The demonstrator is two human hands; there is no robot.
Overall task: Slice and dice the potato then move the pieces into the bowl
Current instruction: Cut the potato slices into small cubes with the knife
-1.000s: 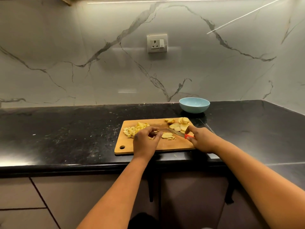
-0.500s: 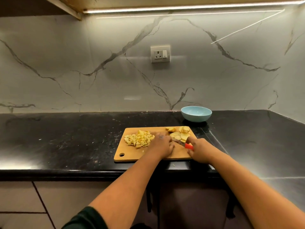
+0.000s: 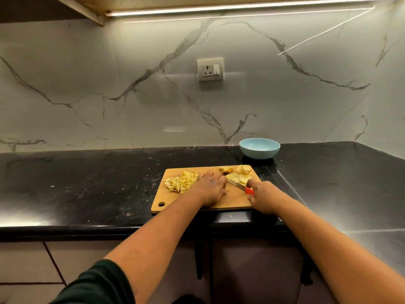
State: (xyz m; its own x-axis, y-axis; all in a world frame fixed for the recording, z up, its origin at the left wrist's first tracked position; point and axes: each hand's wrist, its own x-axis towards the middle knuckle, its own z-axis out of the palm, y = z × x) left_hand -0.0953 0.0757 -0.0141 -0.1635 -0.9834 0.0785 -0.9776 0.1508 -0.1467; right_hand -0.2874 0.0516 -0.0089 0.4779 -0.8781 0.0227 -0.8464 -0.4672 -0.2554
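A wooden cutting board (image 3: 232, 199) lies on the black counter. Diced potato pieces (image 3: 180, 182) are heaped at its left end. Round potato slices (image 3: 240, 175) lie at its far right corner. My left hand (image 3: 210, 188) rests palm down on the middle of the board, fingers stretched toward the slices; whatever lies under it is hidden. My right hand (image 3: 262, 197) grips the red handle of a knife (image 3: 240, 186), whose blade points left toward the slices. A light blue bowl (image 3: 259, 148) stands behind the board and looks empty.
The black counter (image 3: 87, 187) runs along a marble wall with a power socket (image 3: 210, 69). A small potato scrap (image 3: 230, 216) lies on the counter just in front of the board. Cabinet fronts sit below the counter edge.
My left hand has moved right from beside the diced heap to the middle of the board, covering the slices that lay there. The camera view has tilted upward.
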